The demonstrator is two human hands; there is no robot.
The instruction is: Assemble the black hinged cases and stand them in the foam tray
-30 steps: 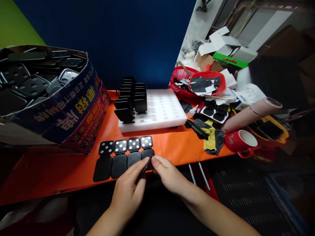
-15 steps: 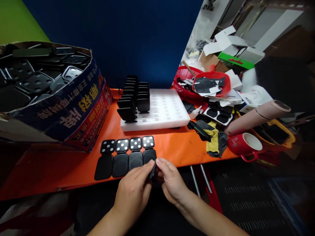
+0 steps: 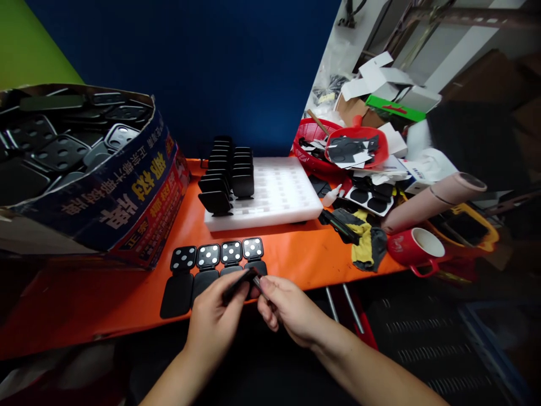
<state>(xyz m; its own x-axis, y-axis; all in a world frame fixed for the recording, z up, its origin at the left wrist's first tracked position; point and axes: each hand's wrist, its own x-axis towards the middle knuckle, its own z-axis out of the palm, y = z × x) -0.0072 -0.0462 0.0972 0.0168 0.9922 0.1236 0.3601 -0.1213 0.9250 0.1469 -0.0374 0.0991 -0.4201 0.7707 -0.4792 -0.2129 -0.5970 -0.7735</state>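
At the near edge of the orange table (image 3: 296,254), my left hand (image 3: 215,318) pinches a flat black pad (image 3: 240,279) and holds it tilted. My right hand (image 3: 287,310) has its thumb and forefinger pinched at the pad's right end. Under both hands lies a row of black hinged cases (image 3: 207,270), each with a white-dotted square at its far end. Behind the row is a white foam tray (image 3: 279,197) with several black cases (image 3: 226,175) standing upright in its left slots.
A large cardboard box (image 3: 127,197) full of black parts fills the left. On the right are red baskets (image 3: 338,146) of black scraps, a yellow and black cloth (image 3: 366,242), a red mug (image 3: 416,248), a cardboard tube (image 3: 431,200) and white boxes (image 3: 380,79).
Both hands have lifted the black pad off the rightmost case in the row and tilted it. The pad now sits a little further left, over the third case.
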